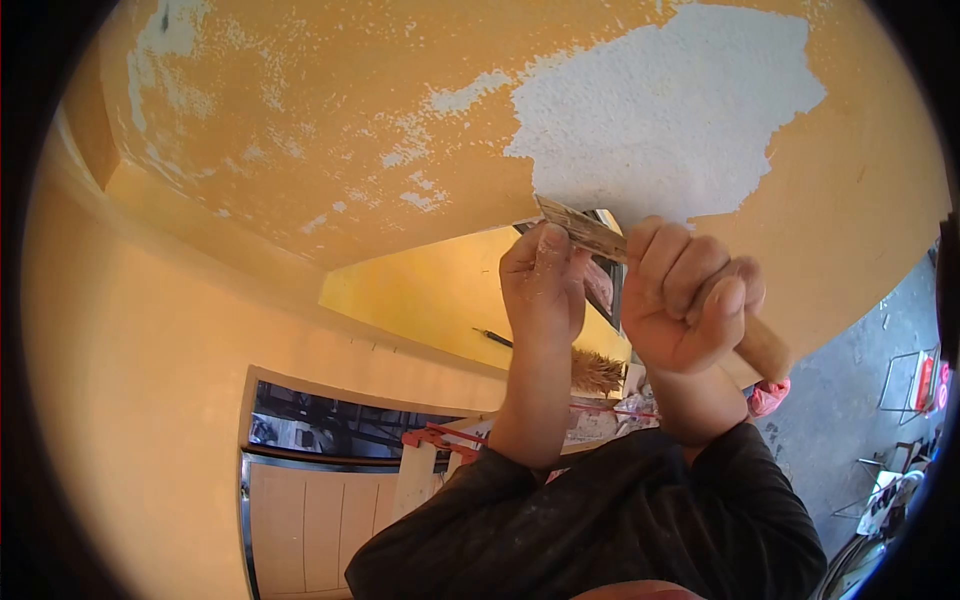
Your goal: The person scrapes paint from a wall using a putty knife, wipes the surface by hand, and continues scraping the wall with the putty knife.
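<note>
A scraper with a worn, paint-smeared blade (pixel 590 233) and a wooden handle (pixel 765 350) is held up close to the wall. My right hand (pixel 690 295) wraps round it in a fist, with the handle's end poking out below. My left hand (pixel 545 280) is closed on the blade near its tip, the thumb pressed against its face. Beyond the tip lies a large bare whitish patch (pixel 670 105) in the orange-yellow painted wall (pixel 400 60). Pale specks dust my left hand and wrist.
Below my arms, a ledge holds a bristly brush (pixel 598 372) and a dark thin tool (pixel 492 337). A red-and-white ladder top (pixel 435 440) stands near my left elbow. A door (pixel 320 520) is at lower left, and racks (pixel 910 385) stand on the grey floor (pixel 830 430).
</note>
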Demonstrator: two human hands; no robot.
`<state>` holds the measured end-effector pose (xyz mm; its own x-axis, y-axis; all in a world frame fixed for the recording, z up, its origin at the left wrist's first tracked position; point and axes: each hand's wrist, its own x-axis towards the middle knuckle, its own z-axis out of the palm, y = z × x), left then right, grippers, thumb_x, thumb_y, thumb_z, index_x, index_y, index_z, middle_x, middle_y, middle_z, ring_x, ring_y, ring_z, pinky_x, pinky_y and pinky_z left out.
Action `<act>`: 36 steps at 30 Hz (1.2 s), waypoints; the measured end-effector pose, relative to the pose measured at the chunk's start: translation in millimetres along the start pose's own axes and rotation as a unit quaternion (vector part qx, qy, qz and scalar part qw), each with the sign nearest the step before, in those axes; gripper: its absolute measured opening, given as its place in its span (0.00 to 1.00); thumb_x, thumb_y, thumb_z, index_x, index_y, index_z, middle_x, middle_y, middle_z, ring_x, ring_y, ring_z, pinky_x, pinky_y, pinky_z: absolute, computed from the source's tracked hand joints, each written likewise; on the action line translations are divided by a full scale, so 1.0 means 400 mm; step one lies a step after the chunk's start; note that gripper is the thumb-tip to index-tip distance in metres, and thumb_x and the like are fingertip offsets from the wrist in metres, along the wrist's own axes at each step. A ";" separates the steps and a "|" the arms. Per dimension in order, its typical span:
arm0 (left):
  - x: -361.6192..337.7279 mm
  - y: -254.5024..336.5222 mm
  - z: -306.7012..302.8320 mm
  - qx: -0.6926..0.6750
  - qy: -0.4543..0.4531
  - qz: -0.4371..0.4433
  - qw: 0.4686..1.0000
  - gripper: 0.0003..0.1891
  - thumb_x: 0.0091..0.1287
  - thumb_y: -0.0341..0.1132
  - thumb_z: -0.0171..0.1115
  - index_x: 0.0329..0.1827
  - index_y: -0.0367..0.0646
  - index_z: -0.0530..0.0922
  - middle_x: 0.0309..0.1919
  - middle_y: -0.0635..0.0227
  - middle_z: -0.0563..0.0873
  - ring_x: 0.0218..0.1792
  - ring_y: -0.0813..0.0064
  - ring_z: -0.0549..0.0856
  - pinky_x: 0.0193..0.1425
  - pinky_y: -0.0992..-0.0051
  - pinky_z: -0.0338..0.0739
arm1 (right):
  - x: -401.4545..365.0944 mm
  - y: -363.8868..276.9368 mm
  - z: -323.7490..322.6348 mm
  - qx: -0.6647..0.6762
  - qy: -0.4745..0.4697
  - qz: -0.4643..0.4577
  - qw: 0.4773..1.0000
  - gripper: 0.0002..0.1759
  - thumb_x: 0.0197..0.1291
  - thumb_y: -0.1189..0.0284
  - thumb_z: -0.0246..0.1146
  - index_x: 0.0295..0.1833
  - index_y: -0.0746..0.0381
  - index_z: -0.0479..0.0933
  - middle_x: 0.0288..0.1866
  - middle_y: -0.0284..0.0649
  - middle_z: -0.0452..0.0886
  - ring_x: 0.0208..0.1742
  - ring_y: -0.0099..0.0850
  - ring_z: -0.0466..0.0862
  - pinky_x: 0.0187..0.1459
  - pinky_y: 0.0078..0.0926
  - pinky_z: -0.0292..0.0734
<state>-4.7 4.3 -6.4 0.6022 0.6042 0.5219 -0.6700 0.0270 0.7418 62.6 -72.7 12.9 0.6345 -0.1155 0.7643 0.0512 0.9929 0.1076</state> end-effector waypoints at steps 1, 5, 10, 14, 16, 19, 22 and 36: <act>0.000 -0.002 0.001 0.001 0.003 0.000 1.000 0.11 0.70 0.36 0.52 0.39 0.36 0.77 0.41 0.60 0.81 0.44 0.70 0.78 0.50 0.66 0.76 | 0.005 -0.003 0.001 0.001 0.001 0.003 1.000 0.17 0.69 0.67 0.44 0.24 0.53 0.55 0.17 0.29 0.58 0.19 0.23 0.58 0.28 0.26 0.56; 0.001 0.002 0.008 0.033 0.014 -0.003 0.999 0.13 0.70 0.37 0.52 0.41 0.34 0.77 0.40 0.58 0.80 0.44 0.67 0.77 0.50 0.67 0.75 | 0.016 -0.016 -0.014 0.020 -0.018 0.028 0.999 0.17 0.69 0.67 0.44 0.24 0.53 0.55 0.17 0.29 0.58 0.19 0.23 0.59 0.29 0.26 0.56; -0.005 0.015 0.009 0.065 0.021 -0.055 0.996 0.14 0.70 0.37 0.51 0.40 0.32 0.76 0.40 0.55 0.81 0.45 0.65 0.78 0.51 0.66 0.75 | 0.011 -0.018 -0.011 0.005 -0.015 0.012 1.000 0.17 0.69 0.67 0.45 0.24 0.53 0.56 0.17 0.29 0.58 0.19 0.23 0.59 0.29 0.27 0.56; -0.002 0.006 -0.006 -0.021 0.046 -0.006 0.999 0.14 0.70 0.37 0.51 0.38 0.31 0.77 0.41 0.54 0.80 0.45 0.64 0.77 0.51 0.66 0.74 | 0.004 0.019 0.016 -0.003 -0.022 0.013 1.000 0.16 0.69 0.67 0.44 0.25 0.53 0.56 0.17 0.28 0.58 0.19 0.23 0.58 0.29 0.27 0.55; 0.001 0.018 0.002 0.019 0.032 -0.038 0.999 0.13 0.69 0.34 0.53 0.40 0.29 0.78 0.39 0.58 0.81 0.43 0.69 0.79 0.52 0.67 0.75 | 0.001 0.005 0.017 0.001 -0.004 -0.008 1.000 0.16 0.69 0.67 0.44 0.25 0.53 0.56 0.17 0.28 0.58 0.19 0.23 0.58 0.29 0.27 0.55; 0.002 0.014 0.010 0.033 0.019 -0.044 0.998 0.14 0.70 0.37 0.51 0.41 0.31 0.77 0.40 0.56 0.81 0.47 0.62 0.77 0.54 0.65 0.73 | 0.003 -0.004 0.001 -0.002 -0.006 -0.002 1.000 0.18 0.69 0.66 0.45 0.23 0.52 0.55 0.17 0.28 0.58 0.20 0.23 0.59 0.29 0.27 0.56; 0.004 0.004 -0.006 0.011 0.000 -0.016 1.000 0.14 0.70 0.37 0.53 0.38 0.32 0.78 0.36 0.63 0.80 0.38 0.74 0.77 0.42 0.74 0.73 | -0.008 0.003 -0.005 0.021 -0.023 -0.015 0.999 0.15 0.68 0.67 0.47 0.27 0.56 0.57 0.18 0.31 0.60 0.19 0.26 0.61 0.27 0.31 0.61; 0.016 0.101 0.152 0.561 -0.011 0.466 0.684 0.27 0.58 0.36 0.65 0.60 0.36 0.72 0.60 0.45 0.65 0.60 0.50 0.69 0.64 0.53 0.62 | -0.087 -0.303 -0.176 -0.147 0.084 0.127 0.977 0.19 0.68 0.66 0.49 0.23 0.55 0.55 0.14 0.30 0.55 0.16 0.23 0.58 0.24 0.25 0.56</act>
<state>-1.7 -39.1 52.6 0.1550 -0.0695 0.9855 -0.0195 -0.9975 -0.0673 88.5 -187.1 -71.4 0.7714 0.1171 0.6254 0.0797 0.9574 -0.2775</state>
